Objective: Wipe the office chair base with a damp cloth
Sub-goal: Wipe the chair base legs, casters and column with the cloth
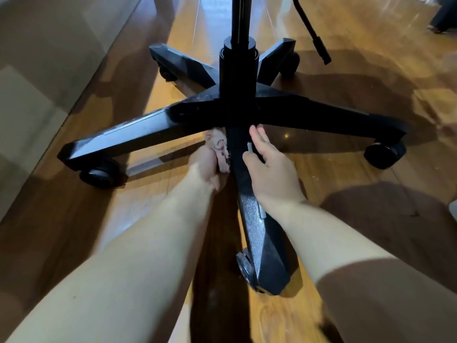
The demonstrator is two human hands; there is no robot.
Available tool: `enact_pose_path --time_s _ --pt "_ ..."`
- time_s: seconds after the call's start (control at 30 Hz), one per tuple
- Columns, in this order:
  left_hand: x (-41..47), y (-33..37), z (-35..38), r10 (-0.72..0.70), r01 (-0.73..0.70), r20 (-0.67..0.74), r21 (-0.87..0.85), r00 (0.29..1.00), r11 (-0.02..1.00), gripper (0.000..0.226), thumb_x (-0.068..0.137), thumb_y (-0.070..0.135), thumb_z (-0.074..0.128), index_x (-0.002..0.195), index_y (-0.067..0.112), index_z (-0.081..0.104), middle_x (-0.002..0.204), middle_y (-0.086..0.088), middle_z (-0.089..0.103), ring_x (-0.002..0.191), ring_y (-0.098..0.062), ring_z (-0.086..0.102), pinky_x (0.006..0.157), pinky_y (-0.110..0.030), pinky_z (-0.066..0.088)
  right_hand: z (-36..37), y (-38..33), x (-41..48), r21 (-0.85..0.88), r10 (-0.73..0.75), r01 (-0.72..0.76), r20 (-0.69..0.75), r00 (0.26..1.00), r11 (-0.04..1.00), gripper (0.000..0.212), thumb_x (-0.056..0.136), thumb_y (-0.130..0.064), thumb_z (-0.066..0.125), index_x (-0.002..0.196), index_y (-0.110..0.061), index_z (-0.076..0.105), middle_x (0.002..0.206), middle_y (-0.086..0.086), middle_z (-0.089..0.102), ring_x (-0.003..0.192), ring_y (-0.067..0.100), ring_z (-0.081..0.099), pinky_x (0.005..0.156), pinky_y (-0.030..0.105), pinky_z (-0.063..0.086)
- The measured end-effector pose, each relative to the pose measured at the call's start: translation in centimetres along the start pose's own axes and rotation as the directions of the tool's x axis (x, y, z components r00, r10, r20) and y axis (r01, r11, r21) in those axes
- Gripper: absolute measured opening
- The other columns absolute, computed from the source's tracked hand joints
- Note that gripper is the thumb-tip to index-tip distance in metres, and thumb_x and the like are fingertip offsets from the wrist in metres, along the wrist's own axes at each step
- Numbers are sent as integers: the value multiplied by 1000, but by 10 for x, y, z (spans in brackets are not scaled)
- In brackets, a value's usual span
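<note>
I am crouching over the chair base (210, 107), which is standing on the wooden floor (74, 206) with its five black legs spreading out from the central column (238, 65), and I am working on the near leg (262, 243) that is pointing straight back at me. My left hand (205, 167) is gripping the cloth (220, 149), a pinkish wad bunched in my curled fingers, and pressing it against the left flank of that leg, just short of the hub, in the corner where the left leg is branching off. I judge that I am holding the cloth bunched so that a firm pad is reaching into that corner, where dust is likely gathering. My right hand (269, 169) is lying on the same leg from the other side, fingers mostly straight and pointing far toward the hub, thumb resting across the top face and pinching nothing. That placement is probably steadying the base, since it is sitting on casters (99, 174) and a sideways push from the cloth could be rolling or turning it. Both forearms are reaching forward and converging on the leg, the left wrist turning inward so the palm is facing the leg's side, the right wrist sitting flat above it. The far legs and the right leg are looking untouched by either hand at the moment.
</note>
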State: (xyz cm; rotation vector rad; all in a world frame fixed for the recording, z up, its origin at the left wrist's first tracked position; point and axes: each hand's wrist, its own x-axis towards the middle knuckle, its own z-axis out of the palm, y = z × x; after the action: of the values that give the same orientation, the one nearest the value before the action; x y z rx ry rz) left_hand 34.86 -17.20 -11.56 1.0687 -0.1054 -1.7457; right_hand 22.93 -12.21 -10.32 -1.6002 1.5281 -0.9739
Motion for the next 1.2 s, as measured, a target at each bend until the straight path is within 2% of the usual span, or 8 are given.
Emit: enact_pose_path --time_s 0.23,0.5,0.57,0.63,0.8,0.97,1.1,1.2 --pt "-4 7 0 -24 33 170 -51 985 998 42 102 19 35 82 1 66 71 -11 70 63 -19 70 66 -27 58 0 1 3 25 -9 9 10 1000 1000 50 101 -26 42 149 -34 31 157 -19 21 142 0 20 82 -14 11" --pt "-28 -1 -42 -176 145 101 254 979 956 23 97 11 35 92 3 56 80 -13 63 64 -20 65 54 -24 57 2 -1 4 49 -20 18 28 999 999 49 102 -25 41 150 -32 30 158 -17 20 143 1 20 87 -10 11" --pt "-20 3 -36 -125 114 98 113 987 987 18 94 11 43 84 8 57 70 -9 63 55 -17 65 50 -20 54 2 0 5 61 -22 21 26 999 998 49 102 -23 42 149 -30 31 158 -16 21 142 1 20 86 -12 11" --pt "-12 9 -26 -91 102 161 -60 983 993 30 96 14 40 83 4 65 73 -13 69 60 -20 70 61 -24 57 3 0 5 68 -27 26 18 999 997 49 101 -23 42 149 -30 31 158 -15 21 142 1 20 85 -13 12" --pt "-19 -6 -25 -147 131 204 90 968 987 34 99 18 30 93 2 60 87 -15 64 81 -25 65 79 -34 56 4 2 6 73 -26 26 6 1000 997 50 101 -25 42 149 -32 32 157 -17 21 142 2 21 84 -12 12" --pt "-48 -18 -37 -175 152 60 274 983 950 30 97 7 36 69 9 48 45 -4 54 36 -10 52 40 -14 44 4 -1 6 61 -16 15 17 1000 998 49 100 -25 41 149 -32 33 157 -19 21 143 5 22 103 12 17" --pt "-75 -31 -47 -227 176 68 435 972 883 22 94 3 41 87 -2 60 67 -14 68 57 -23 67 52 -32 58 0 -9 7 -66 0 5 86 996 998 51 102 -27 35 151 -32 25 159 -18 13 146 9 18 110 21 15" --pt "-75 -24 -46 -146 111 63 383 987 917 17 92 3 40 93 1 56 67 -14 64 52 -21 63 49 -28 56 -12 -7 4 -125 40 -18 179 983 992 53 102 -31 31 153 -32 18 160 -18 6 145 5 13 106 14 11"
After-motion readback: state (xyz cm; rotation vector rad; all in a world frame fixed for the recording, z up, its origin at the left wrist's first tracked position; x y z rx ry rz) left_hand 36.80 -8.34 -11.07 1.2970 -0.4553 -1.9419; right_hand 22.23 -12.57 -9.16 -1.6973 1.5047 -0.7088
